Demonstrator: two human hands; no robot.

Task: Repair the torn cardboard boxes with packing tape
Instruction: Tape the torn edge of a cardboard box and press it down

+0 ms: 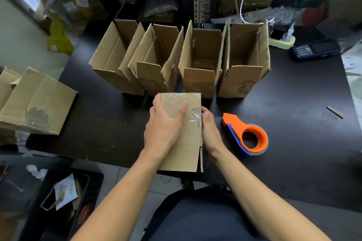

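Note:
A small cardboard box (pixel 188 148) lies on its side at the near edge of the black table (pixel 293 143). Clear packing tape (pixel 193 115) shines across its upper face. My left hand (pixel 164 125) lies over the top of the box, thumb stretched flat on the tape and fingers wrapped down the left side. My right hand (pixel 210 129) holds the box's right edge, its fingers curled out of sight behind that side. An orange tape dispenser (pixel 246 133) with a blue blade lies on the table just right of my right hand.
Several open cardboard boxes (pixel 199 60) stand in a row behind the held box. A larger torn box (pixel 37 101) lies at the left off the table edge. A dark handheld scanner (pixel 315 49) and a power strip (pixel 282 42) sit far right.

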